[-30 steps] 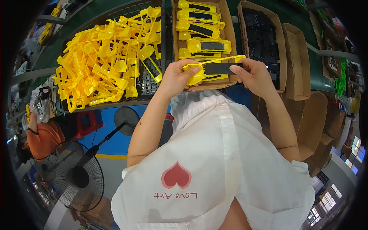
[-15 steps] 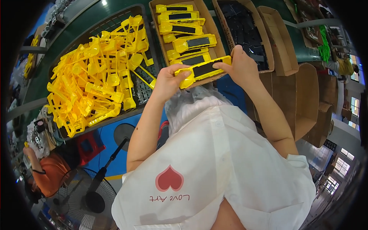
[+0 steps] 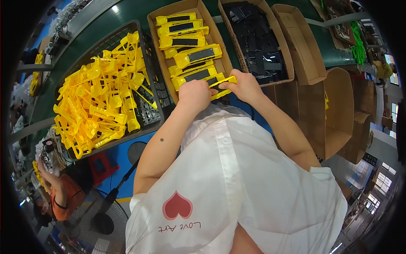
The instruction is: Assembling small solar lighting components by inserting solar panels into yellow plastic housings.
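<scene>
Between my two hands is a yellow plastic frame with a black strip [image 3: 219, 93], tilted over the near end of a cardboard carton [image 3: 210, 23]. My left hand [image 3: 194, 95] is closed round its left end, fingers curled with the back of the hand up. At the other end my right hand [image 3: 246, 87] pinches the frame near its edge. The fingers hide much of the piece. Inside the carton, similar yellow frames with black strips [image 3: 182, 62] lie in a stacked row just beyond my hands.
On the left a dark plastic crate [image 3: 148, 63] holds a heap of yellow frames [image 3: 95, 95]. Black flat pieces [image 3: 258, 40] fill a carton at right, beside a narrow carton [image 3: 305, 51]. Larger cardboard boxes [image 3: 338, 114] stand nearer. A fan [image 3: 103, 222] and an orange-clothed person [image 3: 67, 197] are lower left.
The yellow frame has turned from face-up to tilted on edge. My left hand has rolled over so its back shows, and both hands have shifted slightly left in the view.
</scene>
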A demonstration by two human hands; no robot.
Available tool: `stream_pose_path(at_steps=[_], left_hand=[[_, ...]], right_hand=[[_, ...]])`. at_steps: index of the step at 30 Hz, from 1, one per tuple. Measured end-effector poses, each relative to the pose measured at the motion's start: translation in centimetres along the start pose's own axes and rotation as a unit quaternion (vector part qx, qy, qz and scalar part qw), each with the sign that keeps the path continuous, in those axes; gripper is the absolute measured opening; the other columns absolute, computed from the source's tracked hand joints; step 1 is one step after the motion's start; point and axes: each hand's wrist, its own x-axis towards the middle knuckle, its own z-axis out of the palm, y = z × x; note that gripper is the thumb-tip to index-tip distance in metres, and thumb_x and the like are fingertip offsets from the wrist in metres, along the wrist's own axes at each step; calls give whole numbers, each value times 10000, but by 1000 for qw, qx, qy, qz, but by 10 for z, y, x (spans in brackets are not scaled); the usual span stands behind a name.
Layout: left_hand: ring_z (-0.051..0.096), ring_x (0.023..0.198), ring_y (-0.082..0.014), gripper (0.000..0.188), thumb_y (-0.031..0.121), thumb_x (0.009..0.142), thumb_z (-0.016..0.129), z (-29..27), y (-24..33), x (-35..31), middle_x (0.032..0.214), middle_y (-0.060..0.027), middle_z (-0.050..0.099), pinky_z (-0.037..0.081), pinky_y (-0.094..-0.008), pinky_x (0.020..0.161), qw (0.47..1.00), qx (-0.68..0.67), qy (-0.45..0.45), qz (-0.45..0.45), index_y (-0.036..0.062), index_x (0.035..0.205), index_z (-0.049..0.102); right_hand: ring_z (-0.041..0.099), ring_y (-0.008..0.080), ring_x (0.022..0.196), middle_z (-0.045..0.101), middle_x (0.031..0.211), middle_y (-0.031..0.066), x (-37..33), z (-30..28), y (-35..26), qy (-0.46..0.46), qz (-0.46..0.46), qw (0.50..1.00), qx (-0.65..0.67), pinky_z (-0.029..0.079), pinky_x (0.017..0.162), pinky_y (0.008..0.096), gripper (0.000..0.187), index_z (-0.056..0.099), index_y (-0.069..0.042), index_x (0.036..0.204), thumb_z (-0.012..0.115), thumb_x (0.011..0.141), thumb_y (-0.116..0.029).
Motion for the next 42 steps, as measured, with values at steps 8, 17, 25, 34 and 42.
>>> stream_pose_path(at_steps=[8, 17, 25, 34, 42], left_hand=[[547, 624, -324, 245, 303, 683, 639, 12, 26, 22, 668, -159, 578, 421, -382, 541, 974, -165, 147, -40, 60, 705, 618], [386, 1058, -311, 693, 377, 598, 712, 52, -27, 32, 1145, -126, 418, 297, -467, 878, 962, 69, 237, -115, 86, 1164, 438], [491, 875, -306, 240, 67, 699, 608, 23, -35, 26, 891, -128, 538, 398, -353, 758, 823, -129, 553, -3, 26, 922, 531], [523, 796, -308, 167, 77, 723, 544, 37, -196, -13, 845, -143, 535, 433, -379, 680, 799, -143, 507, -289, 17, 879, 534], [332, 1163, -325, 609, 144, 650, 601, -2, -212, 38, 1281, -134, 339, 235, -426, 983, 942, 91, 305, -109, 182, 1222, 393]], right_hand=[[571, 302, 654, 542, 712, 203, 14, -8, 35, -20, -105, 973, 204, 452, 571, 327, 635, 360, -1, 836, 712, 599, -473], [547, 326, 853, 528, 950, 170, 44, -49, 139, 28, -68, 992, -103, 454, 699, 406, 286, 514, -32, 955, 593, 712, -161], [515, 302, 660, 506, 680, 135, 36, -72, 192, 56, -26, 997, -54, 399, 571, 357, 213, 467, -15, 726, 634, 697, -145], [399, 86, 505, 420, 577, -4, 32, -50, 179, 237, 42, 955, 171, 328, 457, 231, 265, 441, -32, 712, 610, 785, -223], [350, 38, 437, 374, 586, -29, 23, -29, 126, 218, 73, 924, 304, 292, 375, 181, 187, 444, -56, 803, 593, 801, -169]])
